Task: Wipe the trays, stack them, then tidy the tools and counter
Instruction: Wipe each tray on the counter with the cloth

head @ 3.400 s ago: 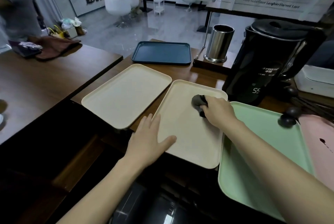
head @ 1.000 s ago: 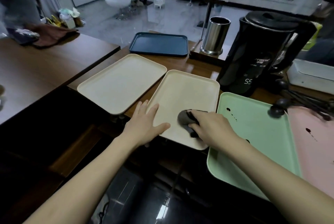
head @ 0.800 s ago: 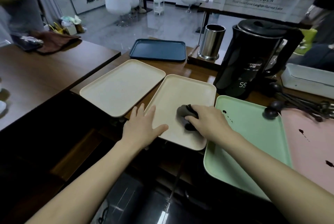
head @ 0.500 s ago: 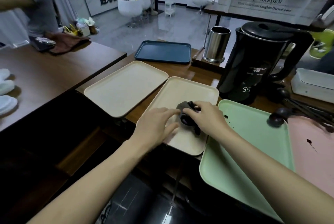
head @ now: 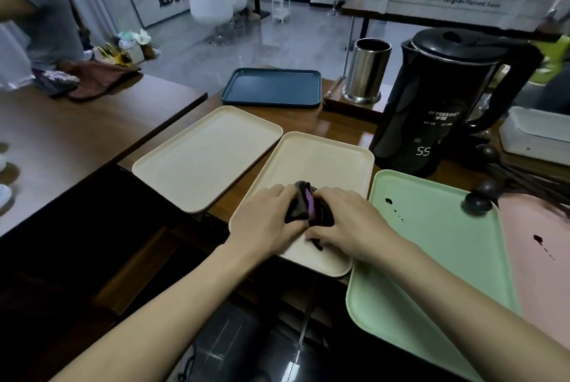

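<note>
Both hands meet over the cloth. Left hand [head: 265, 221]: fingers curled round the left half of the dark cloth [head: 303, 205]. Right hand [head: 348, 221]: fingers curled over the right half, thumb hidden. A purple inner layer shows in the gap between the hands, so the cloth looks to be getting refolded or turned to a fresher face, not dragged in a wiping stroke.

- Cloth sits low over the near end of the middle cream tray [head: 317, 159]; I cannot tell whether it touches. This tray's surface reads clean.
- Second cream tray [head: 206, 156] lies just to the left, flat, no marks visible.
- Green tray [head: 431, 242] lies just to the right, overhanging the counter [head: 339, 125] edge, with dark drips [head: 388, 201] near its far left corner. Likely the next one to wipe, hence the fresh cloth face.
- Pink tray [head: 543, 227] lies beyond it, also spotted.
- Blue tray [head: 271, 87] is at the back, apart from the rest.
- Dark spoons [head: 478, 202] rest across the green and pink rims; kettle [head: 431, 104] and steel cup [head: 367, 70] stand behind.

Trays are spread in a single layer so each face can be reached; nothing is stacked yet.
</note>
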